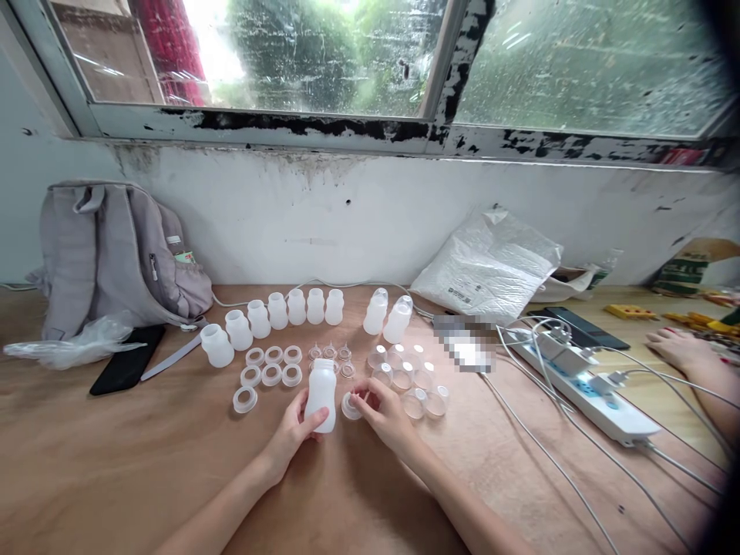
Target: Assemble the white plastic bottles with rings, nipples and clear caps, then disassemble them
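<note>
My left hand (294, 426) is wrapped round a frosted white baby bottle (322, 389), held upright with its threaded neck open. Just to its right, my right hand (386, 415) pinches a translucent bottle collar (348, 408); the fingers hide part of it. Behind the bottle stand several clear nipples (331, 348), partly covered by it. Loose bottle collars (271, 375) lie in rows to the left. On the right are several clear dome caps (403, 376). Open bottles (257, 319) form a curved row at the back, and two capped bottles (397, 319) stand right of them.
A grey backpack (109, 247), a plastic bag (75, 343) and a black phone (128, 361) are at the left. At the right lie a silvery packing bag (489, 258), a white power strip (590, 393) with trailing cables, and a dark phone (583, 327). Another person's hand (676, 351) rests at the far right.
</note>
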`<state>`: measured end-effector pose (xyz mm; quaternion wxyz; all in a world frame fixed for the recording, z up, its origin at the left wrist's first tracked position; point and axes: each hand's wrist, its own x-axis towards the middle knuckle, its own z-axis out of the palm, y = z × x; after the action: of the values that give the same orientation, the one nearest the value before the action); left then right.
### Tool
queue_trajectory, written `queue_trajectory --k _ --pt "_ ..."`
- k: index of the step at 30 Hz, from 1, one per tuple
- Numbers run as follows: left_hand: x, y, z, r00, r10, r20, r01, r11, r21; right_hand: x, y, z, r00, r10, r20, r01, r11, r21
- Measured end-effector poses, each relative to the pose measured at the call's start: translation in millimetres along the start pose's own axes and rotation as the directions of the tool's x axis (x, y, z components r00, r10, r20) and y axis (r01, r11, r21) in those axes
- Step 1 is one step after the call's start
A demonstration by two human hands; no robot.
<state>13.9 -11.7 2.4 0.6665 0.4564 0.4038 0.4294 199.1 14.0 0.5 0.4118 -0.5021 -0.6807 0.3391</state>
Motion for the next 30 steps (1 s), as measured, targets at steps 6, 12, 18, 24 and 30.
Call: queue_trajectory --k 6,12,18,24,30 --pt "-2 3 2.2 0.999 0.028 -0.018 -0.026 0.996 0.083 -1 -4 -2 0.994 -0.087 0.059 0.090 0.994 -0.054" --pt "-2 2 2.4 0.999 0.031 0.011 -0.033 0.989 0.143 1 -13 -1 0.981 -0.171 -0.092 0.167 0.985 -0.052" --pt "2 -10 -0.2 0.983 0.185 -0.019 -0.174 0.948 0.268 13 -40 -5 0.970 -0.241 -0.031 0.234 0.960 -0.157" --pt "4 -7 -2.9 0.983 0.138 -0.122 -0.138 0.990 0.009 39 -59 -24 0.953 -0.301 -0.023 0.286 0.926 -0.245" --pt "8 -7 -10.6 0.986 0.040 -0.161 -0.050 0.997 -0.064 95 -52 -47 0.947 -0.309 -0.083 0.199 0.772 -0.604"
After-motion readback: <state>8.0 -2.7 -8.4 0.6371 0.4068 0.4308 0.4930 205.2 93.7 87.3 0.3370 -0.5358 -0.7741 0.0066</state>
